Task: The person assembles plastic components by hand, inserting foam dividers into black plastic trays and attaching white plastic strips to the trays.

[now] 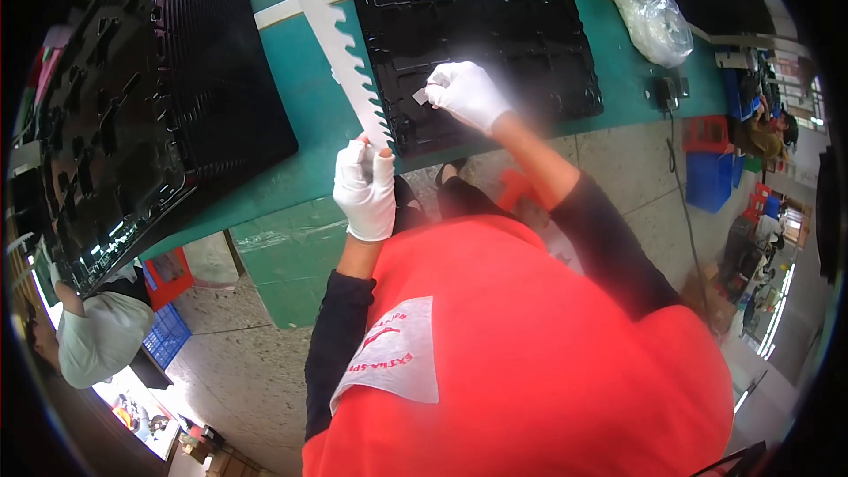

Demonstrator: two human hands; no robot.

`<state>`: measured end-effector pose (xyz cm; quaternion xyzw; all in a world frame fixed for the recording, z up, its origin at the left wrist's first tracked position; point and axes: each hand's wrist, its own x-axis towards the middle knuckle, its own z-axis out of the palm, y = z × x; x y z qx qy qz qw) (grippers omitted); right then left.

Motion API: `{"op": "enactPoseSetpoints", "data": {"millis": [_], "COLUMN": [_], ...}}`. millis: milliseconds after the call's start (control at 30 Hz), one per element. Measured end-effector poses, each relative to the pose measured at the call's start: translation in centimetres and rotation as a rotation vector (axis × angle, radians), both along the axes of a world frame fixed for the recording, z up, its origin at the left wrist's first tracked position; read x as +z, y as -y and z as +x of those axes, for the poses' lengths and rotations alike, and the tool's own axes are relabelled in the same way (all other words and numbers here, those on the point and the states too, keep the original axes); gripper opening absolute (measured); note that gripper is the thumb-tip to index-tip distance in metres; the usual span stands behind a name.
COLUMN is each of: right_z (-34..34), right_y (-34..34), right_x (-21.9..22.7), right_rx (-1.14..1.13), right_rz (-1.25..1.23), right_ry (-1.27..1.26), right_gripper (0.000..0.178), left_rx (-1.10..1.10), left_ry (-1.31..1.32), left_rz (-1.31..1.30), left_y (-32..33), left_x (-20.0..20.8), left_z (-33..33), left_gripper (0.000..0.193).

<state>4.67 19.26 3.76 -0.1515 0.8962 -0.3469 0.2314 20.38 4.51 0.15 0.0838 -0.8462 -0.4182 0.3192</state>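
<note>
Head view: left hand (365,193) grips toothed white strip (329,25); right hand (470,95) pinches small tag (420,97) over black tray (477,13). Tall stack (216,62) blocks left; bag (655,28) far right; green table (299,79) shows between stack, strip.

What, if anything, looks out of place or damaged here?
Nothing looks plainly spilled or broken. The oddest thing is the white strip in the left hand: its right edge is jagged, saw-like. A crumpled clear bag lies right of the black tray.

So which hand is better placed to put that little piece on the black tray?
Probably the right hand: it's over the black tray, small pale piece at its fingertips. The left hand holds the notched strip.
</note>
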Motion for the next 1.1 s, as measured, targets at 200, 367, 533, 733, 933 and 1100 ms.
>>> {"op": "enactPoseSetpoints", "data": {"millis": [200, 367, 533, 733, 933, 1100], "right_z": [0.0, -1.2, -1.6, -0.7, -0.3, -0.3], "right_y": [0.7, 1.5, 0.9, 0.2, 0.2, 0.6], "right_x": [-0.6, 0.3, -1.4, -2.0, -1.3, -1.0], "right_rx": [0.031, 0.058, 0.172, 0.114, 0.031, -0.045], "right_rz": [0.115, 0.227, 0.103, 0.06, -0.005, -0.012], "right_ry": [-0.159, -0.204, -0.295, -0.283, -0.27, -0.261], "right_gripper": [0.016, 0.021, 0.026, 0.027, 0.024, 0.023], "left_rx": [-0.092, -0.136, -0.065, -0.124, -0.139, -0.173], "left_ry": [0.06, 0.054, 0.23, 0.18, 0.214, 0.257], "left_rz": [-0.133, -0.307, -0.575, -0.552, -0.587, -0.597], "left_y": [-0.8, -1.1, -1.3, -2.3, -2.4, -2.4], "left_x": [-0.7, -0.5, 2.9, -0.5, -0.4, -0.1], "left_z": [-0.8, -4.5, -6.9, -7.1, -7.3, -8.2], "left_gripper": [0.035, 0.009, 0.013, 0.015, 0.015, 0.01]}}
